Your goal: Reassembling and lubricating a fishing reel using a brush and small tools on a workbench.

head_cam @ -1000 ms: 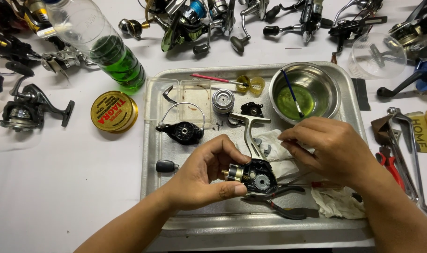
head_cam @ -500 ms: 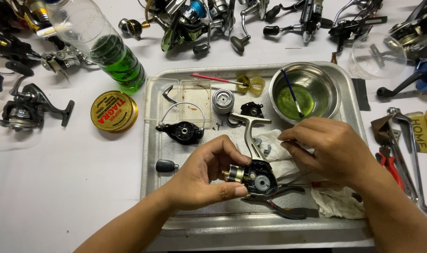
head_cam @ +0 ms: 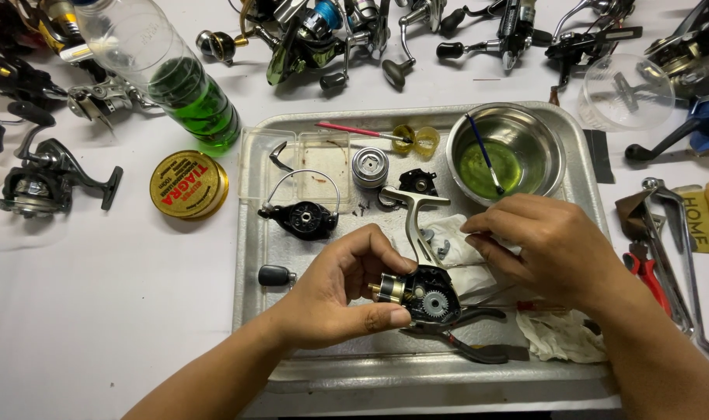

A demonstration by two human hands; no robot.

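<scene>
Almost nothing is moving since the earlier frames: we are keeping both hands where they were, the right one only settling a touch lower over the tissue.

Going left to right, a whole spinning reel [head_cam: 47, 183] is lying on the white table, then a round yellow tin [head_cam: 189, 184] beside a bottle of green liquid [head_cam: 185, 87]. Inside the metal tray [head_cam: 588, 194], which is keeping loose parts together, our left hand [head_cam: 335, 295] is pinching the opened reel body [head_cam: 424, 295] between thumb and fingers, gear side turned up so the works are facing us. We are seeing a grey toothed gear, a brass collar, and a pale stem rising away. Black pliers [head_cam: 471, 342] are lying just beneath. Our right hand [head_cam: 549, 249] is resting curled on white tissue [head_cam: 455, 237]; whether it is gripping anything, we cannot tell. A steel bowl [head_cam: 545, 136] of green fluid is holding a brush.
</scene>
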